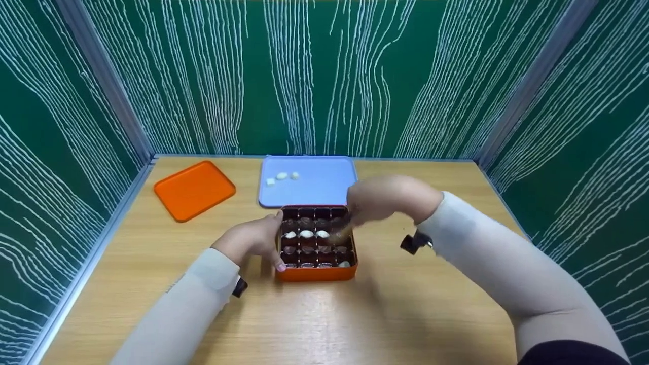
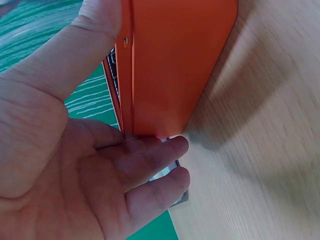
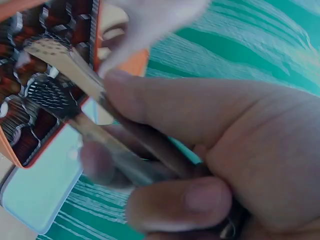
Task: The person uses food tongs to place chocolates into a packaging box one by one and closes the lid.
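An orange box (image 1: 317, 274) stands on the table, its dark divided insert (image 1: 307, 242) filled with brown chocolates and a row of white pieces (image 1: 306, 233). My left hand (image 1: 253, 238) holds the box by its left side; in the left wrist view the thumb lies along the rim and the fingers reach round the far corner. Above the right part of the box is my right hand (image 1: 380, 200), blurred, gripping metal tongs (image 3: 75, 70). The pierced tips of the tongs stand apart over the compartments in the right wrist view.
Behind the box lies a pale blue tray (image 1: 324, 180) bearing three small white pieces (image 1: 282, 176). An orange tray (image 1: 195, 190) sits at the back left. Green walls (image 1: 324, 76) with white lines border the wooden table (image 1: 431, 304) at the back and sides.
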`<state>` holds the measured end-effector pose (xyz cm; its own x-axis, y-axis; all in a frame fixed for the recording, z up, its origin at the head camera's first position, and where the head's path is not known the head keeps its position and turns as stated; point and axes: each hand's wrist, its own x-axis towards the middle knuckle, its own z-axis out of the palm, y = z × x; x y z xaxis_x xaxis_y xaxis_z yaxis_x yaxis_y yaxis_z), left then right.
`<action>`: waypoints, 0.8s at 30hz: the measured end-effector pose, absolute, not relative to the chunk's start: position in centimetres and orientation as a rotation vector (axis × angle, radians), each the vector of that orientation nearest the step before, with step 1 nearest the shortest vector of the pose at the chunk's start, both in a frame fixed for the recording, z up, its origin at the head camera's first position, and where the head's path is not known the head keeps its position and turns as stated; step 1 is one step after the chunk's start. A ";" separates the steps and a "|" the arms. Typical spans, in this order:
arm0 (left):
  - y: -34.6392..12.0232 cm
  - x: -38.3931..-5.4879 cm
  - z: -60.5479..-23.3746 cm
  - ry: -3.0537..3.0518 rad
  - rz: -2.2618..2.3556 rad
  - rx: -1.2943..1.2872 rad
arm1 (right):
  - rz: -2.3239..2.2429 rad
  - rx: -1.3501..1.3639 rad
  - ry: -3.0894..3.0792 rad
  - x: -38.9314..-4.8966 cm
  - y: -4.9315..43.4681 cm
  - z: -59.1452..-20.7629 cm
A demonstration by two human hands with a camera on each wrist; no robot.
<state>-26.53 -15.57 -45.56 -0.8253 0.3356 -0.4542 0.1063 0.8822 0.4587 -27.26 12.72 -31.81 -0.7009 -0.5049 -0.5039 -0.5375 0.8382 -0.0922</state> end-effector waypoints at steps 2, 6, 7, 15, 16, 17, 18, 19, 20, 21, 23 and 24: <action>-15.6 -26.6 -45.6 2.515 0.561 0.322 | -0.052 -0.792 2.577 -28.7 12.9 -32.2; -15.6 -26.6 -45.5 2.518 0.559 0.324 | -0.234 -0.733 2.754 -32.3 12.2 -34.8; -15.6 -26.6 -45.5 2.516 0.560 0.324 | -0.270 -0.673 2.780 -33.3 11.8 -35.6; -15.6 -26.5 -45.6 2.511 0.573 0.329 | -0.436 -0.356 2.862 -40.1 8.4 -40.9; -15.6 -26.5 -45.6 2.510 0.575 0.332 | -0.448 -0.329 2.862 -40.6 8.0 -41.3; -15.6 -26.5 -45.6 2.512 0.579 0.336 | -0.453 -0.306 2.864 -41.0 7.6 -41.6; -15.6 -26.5 -45.6 2.514 0.580 0.333 | -0.466 -0.278 2.860 -41.3 7.2 -41.8; -15.5 -26.5 -45.5 2.514 0.581 0.330 | -0.479 -0.255 2.858 -41.6 6.9 -42.1; -15.5 -26.5 -45.5 2.516 0.581 0.330 | -0.494 -0.232 2.851 -41.8 6.5 -42.3; -15.5 -26.5 -45.4 2.519 0.580 0.329 | -0.504 -0.210 2.850 -42.0 6.2 -42.6; -15.4 -26.6 -45.3 2.522 0.583 0.326 | -0.533 -0.172 2.843 -42.4 5.7 -43.1; -15.4 -26.6 -45.3 2.521 0.581 0.324 | -0.546 -0.155 2.834 -42.6 5.4 -43.4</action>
<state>-26.64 -15.40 -45.30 -0.8317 0.3373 -0.4410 0.1102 0.8787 0.4644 -42.63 5.38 -43.36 -0.9630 -0.1506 -0.2235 -0.0569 0.9241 -0.3778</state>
